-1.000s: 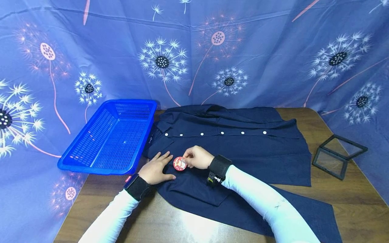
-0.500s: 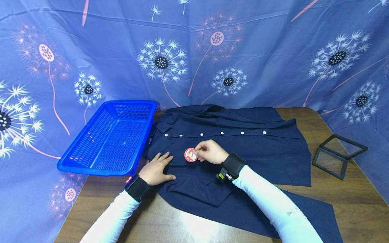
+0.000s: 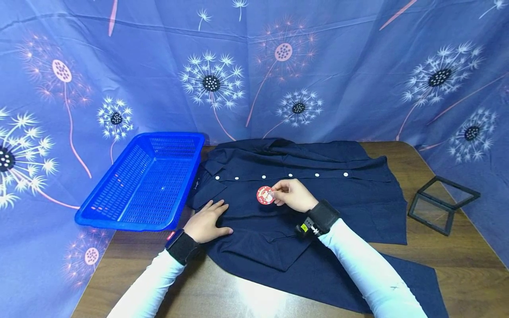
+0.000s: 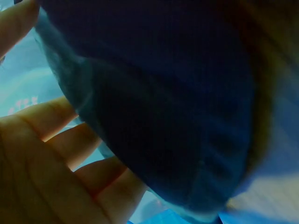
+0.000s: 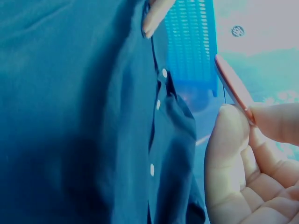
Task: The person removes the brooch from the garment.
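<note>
A dark navy shirt [image 3: 346,203] with white buttons lies spread on the table. Over its upper part, my right hand [image 3: 295,195] pinches a round red badge [image 3: 264,195] with a white cartoon figure between thumb and forefinger. Seen edge-on in the right wrist view, the badge [image 5: 233,86] is thin and held apart from the cloth. My left hand [image 3: 207,223] rests on the shirt near the collar and shoulder, its fingers spread. In the left wrist view, the left fingers [image 4: 51,154] lie against the dark cloth, and their tips are partly hidden.
A blue plastic basket [image 3: 88,216] stands to the left, close to the collar. At the right of the wooden table [image 3: 469,247] lies an open black hinged frame [image 3: 451,206] with clear panels. A blue dandelion-print cloth [image 3: 350,66] hangs behind.
My right hand has moved the badge to the right and farther back over the shirt, toward the row of buttons. My left hand has stayed nearly still on the cloth.
</note>
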The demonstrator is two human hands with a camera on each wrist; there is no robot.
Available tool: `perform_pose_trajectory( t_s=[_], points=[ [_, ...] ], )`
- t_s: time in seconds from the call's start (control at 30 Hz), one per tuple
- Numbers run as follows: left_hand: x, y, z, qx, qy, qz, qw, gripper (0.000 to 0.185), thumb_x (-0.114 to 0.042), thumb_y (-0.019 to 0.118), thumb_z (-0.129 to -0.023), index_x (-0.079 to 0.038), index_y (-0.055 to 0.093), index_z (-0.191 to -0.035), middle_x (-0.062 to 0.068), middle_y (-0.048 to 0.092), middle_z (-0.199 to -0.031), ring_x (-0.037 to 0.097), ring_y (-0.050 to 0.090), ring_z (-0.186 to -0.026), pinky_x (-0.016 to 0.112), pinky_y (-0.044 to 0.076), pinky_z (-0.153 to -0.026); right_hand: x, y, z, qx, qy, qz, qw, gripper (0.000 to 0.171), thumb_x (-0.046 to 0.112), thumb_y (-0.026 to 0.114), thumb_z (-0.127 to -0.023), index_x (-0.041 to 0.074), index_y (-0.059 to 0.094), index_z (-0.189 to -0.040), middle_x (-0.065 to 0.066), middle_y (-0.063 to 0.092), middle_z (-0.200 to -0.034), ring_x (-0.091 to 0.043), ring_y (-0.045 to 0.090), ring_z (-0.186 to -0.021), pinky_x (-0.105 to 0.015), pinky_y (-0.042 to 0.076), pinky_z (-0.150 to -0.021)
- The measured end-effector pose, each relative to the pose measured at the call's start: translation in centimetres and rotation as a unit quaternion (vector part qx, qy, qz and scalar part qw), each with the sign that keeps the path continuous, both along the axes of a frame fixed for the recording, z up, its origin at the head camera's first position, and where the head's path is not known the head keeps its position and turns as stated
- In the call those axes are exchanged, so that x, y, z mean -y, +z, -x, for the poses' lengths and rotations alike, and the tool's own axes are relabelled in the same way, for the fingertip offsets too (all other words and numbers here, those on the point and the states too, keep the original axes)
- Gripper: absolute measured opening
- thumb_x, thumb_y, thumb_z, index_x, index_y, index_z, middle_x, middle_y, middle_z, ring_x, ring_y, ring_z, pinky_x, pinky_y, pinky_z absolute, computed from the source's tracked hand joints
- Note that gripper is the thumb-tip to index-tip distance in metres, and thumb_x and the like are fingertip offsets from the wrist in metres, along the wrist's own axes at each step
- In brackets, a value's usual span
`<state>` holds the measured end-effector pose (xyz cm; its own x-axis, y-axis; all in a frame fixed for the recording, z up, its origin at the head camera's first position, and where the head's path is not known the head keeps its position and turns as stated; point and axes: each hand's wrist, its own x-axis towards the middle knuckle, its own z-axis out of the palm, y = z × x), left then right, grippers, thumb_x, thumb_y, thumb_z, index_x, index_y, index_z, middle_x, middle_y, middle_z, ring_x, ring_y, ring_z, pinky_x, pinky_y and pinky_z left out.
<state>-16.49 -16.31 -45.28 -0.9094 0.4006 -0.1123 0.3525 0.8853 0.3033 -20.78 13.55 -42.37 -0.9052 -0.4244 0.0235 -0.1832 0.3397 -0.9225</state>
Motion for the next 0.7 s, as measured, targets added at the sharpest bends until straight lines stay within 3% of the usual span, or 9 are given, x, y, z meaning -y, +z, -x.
perform_pose_trajectory(
  t_s=[0.23,0.47,0.7],
  points=[
    [-0.8,0.6,0.1,-0.015,-0.011,-0.03,0.9994,0.077,-0.048,0.073,-0.083,-0.005,0.05,-0.142,0.016,0.043,-0.152,0.044,0.034,-0.143,0.053,0.031,-0.116,-1.8,0.3,0.3,-0.025,-0.036,0.006,0.999,0.016,0.003,0.062,-0.093,-0.01,0.066,-0.101,-0.021,0.07,-0.085,-0.011,0.067,-0.069,-0.028,0.06,-0.066],
    [-1.8,1.0,0.5,-0.034,-0.021,-0.051,0.9979,0.075,-0.046,0.073,-0.084,-0.004,0.05,-0.142,0.016,0.045,-0.151,0.043,0.036,-0.142,0.052,0.032,-0.115,-3.7,1.2,0.8,-0.03,-0.085,0.046,0.995,0.022,0.005,0.062,-0.094,-0.013,0.064,-0.105,-0.025,0.07,-0.089,-0.011,0.069,-0.071,-0.024,0.059,-0.066],
    [-3.4,1.7,1.0,-0.048,-0.019,-0.096,0.994,0.072,-0.042,0.073,-0.086,-0.005,0.049,-0.142,0.015,0.046,-0.15,0.035,0.04,-0.142,0.047,0.031,-0.117,-5.3,2.0,0.9,-0.048,-0.121,0.09,0.987,0.024,0.003,0.062,-0.093,-0.017,0.061,-0.107,-0.005,0.071,-0.082,-0.006,0.069,-0.067,-0.023,0.059,-0.065]
  ],
)
